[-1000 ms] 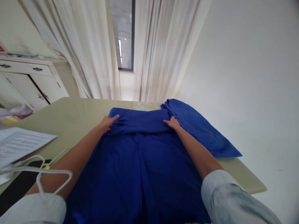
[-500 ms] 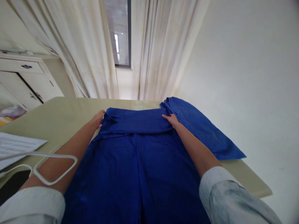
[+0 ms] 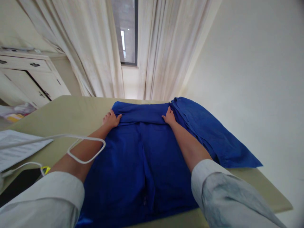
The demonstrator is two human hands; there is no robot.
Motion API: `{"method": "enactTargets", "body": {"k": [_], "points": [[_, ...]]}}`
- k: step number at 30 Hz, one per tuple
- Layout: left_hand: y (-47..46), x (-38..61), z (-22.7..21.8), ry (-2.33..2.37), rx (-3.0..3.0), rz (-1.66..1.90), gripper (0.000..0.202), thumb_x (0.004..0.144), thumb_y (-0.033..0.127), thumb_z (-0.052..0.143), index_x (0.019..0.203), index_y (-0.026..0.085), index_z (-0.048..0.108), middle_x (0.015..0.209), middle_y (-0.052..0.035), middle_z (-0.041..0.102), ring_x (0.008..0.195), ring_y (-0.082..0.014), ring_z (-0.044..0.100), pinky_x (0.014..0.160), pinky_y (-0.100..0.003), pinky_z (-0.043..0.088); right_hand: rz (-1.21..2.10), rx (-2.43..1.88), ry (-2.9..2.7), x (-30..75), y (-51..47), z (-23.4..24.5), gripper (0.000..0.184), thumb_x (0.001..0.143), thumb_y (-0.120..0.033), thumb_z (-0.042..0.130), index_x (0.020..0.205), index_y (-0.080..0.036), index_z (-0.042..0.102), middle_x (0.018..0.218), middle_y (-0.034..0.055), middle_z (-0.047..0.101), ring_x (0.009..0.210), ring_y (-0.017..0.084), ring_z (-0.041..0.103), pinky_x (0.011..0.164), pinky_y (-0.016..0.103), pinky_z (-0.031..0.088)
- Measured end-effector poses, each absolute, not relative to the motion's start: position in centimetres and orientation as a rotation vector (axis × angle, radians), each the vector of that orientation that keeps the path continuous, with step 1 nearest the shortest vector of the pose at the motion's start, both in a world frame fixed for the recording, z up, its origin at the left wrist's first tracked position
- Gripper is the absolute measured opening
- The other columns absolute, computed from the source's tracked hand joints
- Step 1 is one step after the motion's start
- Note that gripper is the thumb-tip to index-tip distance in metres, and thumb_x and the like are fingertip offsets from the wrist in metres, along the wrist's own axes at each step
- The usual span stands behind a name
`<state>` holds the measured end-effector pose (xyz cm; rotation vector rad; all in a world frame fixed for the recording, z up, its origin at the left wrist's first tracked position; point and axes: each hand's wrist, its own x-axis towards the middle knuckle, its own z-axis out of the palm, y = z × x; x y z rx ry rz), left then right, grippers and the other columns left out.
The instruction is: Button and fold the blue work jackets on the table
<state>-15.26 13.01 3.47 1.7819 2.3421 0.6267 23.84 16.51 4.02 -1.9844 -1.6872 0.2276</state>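
At the near edge of the surface (image 3: 71, 110), two pale rolled sleeves frame a blue garment (image 3: 142, 164) that lies spread flat, with a seam running up its middle away from the person. A white cable (image 3: 86, 148) loops over the left forearm. Printed papers (image 3: 16, 148) lie on the surface to the left, well apart from the cloth.

Farther out, the garment's far end is turned back on itself into a folded band (image 3: 142, 112) running across. The left hand (image 3: 111, 119) rests at the band's left end, thumb splayed over the cloth and fingers bunched at its edge; whether its grip has pinched any cloth I cannot tell. The right hand (image 3: 169, 116) lies palm down on the band's right end, its grip slack, fingers flat, holding nothing.

Just to the right of that hand, a second blue cloth (image 3: 213, 139) lies folded, touching the garment. Beyond the surface stand a white cabinet (image 3: 30, 79) and pale curtains (image 3: 95, 53), with a window (image 3: 125, 31) between them.
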Motion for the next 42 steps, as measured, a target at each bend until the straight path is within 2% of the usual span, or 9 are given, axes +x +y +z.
{"method": "enactTargets", "body": {"k": [3,7,10,12,18,21,32,37,42], "points": [[9.3,-14.8,2.6,2.313,1.957,0.586,0.079,0.103,0.051,0.038,0.160,-0.004,0.031,0.163,-0.0361,0.036,0.150,-0.0477,0.040,0.118,-0.061,0.036,0.060,-1.868,-1.828,23.2,12.7,3.7,0.071,0.095,-0.024,0.063,0.157,-0.001,0.038,0.159,0.0335,0.040,0.147,0.040,0.044,0.120,0.053,0.038],[-0.4,-13.8,4.4,1.785,2.482,0.496,0.058,0.107,0.048,0.035,0.146,0.012,0.056,0.157,-0.0206,0.053,0.145,-0.0344,0.049,0.122,-0.051,0.036,0.244,-1.434,-2.310,22.0,3.0,5.8,0.033,0.106,-0.039,0.054,0.127,-0.017,0.067,0.124,0.0158,0.069,0.115,0.026,0.066,0.103,0.039,0.050],[-10.7,-11.4,4.9,1.100,2.615,0.276,0.044,0.109,0.049,0.040,0.126,0.023,0.070,0.129,-0.0106,0.071,0.120,-0.0250,0.066,0.110,-0.042,0.049,0.548,-1.310,-2.552,20.0,-6.8,7.2,0.037,0.103,-0.056,0.058,0.110,-0.022,0.069,0.096,0.0062,0.074,0.086,0.022,0.070,0.082,0.034,0.053],[-16.8,-9.7,4.3,0.991,2.655,0.284,0.046,0.101,0.055,0.057,0.133,0.024,0.066,0.129,-0.0115,0.070,0.117,-0.0276,0.067,0.105,-0.045,0.053,0.642,-1.375,-2.529,18.6,-12.6,7.3,0.045,0.094,-0.062,0.069,0.113,-0.021,0.067,0.095,0.0060,0.075,0.083,0.024,0.071,0.077,0.034,0.053],[-23.2,-7.1,1.4,1.240,2.726,0.481,0.060,0.103,0.047,0.060,0.157,0.024,0.047,0.155,-0.0126,0.056,0.141,-0.0302,0.055,0.119,-0.053,0.045,0.714,-1.413,-2.250,17.6,-19.4,5.0,0.056,0.087,-0.012,0.062,0.141,-0.018,0.055,0.106,0.0076,0.074,0.091,0.021,0.072,0.084,0.033,0.055],[-23.4,-6.6,1.2,1.189,2.806,0.449,0.056,0.105,0.044,0.055,0.157,0.022,0.048,0.163,-0.0111,0.049,0.150,-0.0279,0.047,0.127,-0.054,0.035,0.708,-1.371,-2.012,17.2,-20.1,4.7,0.057,0.089,-0.009,0.057,0.145,-0.020,0.052,0.100,0.0035,0.072,0.080,0.016,0.069,0.079,0.030,0.057],[-26.2,-5.8,-0.1,1.130,2.835,0.624,0.034,0.102,0.032,0.057,0.129,0.017,0.070,0.140,-0.0157,0.070,0.136,-0.0303,0.062,0.123,-0.053,0.044,0.601,-1.051,-2.275,14.4,-23.9,3.3,0.047,0.103,-0.026,0.054,0.150,-0.020,0.055,0.130,0.0112,0.073,0.116,0.024,0.068,0.106,0.043,0.055],[-24.9,-10.7,1.4,1.345,2.644,0.795,0.035,0.102,0.034,0.047,0.119,0.022,0.075,0.121,-0.0115,0.079,0.109,-0.0243,0.076,0.101,-0.039,0.060,0.411,-0.919,-2.485,16.0,-25.4,1.7,0.067,0.103,-0.046,0.060,0.160,-0.016,0.044,0.148,0.0151,0.065,0.139,0.026,0.059,0.119,0.045,0.047],[-21.2,-15.7,2.2,2.007,2.361,0.476,0.061,0.100,0.052,0.047,0.150,0.019,0.060,0.162,-0.0174,0.050,0.151,-0.0450,0.042,0.121,-0.075,0.028,0.183,-0.880,-2.574,15.8,-27.2,0.3,0.067,0.105,-0.036,0.058,0.163,-0.011,0.037,0.153,0.0151,0.059,0.146,0.025,0.054,0.122,0.043,0.046]]}}
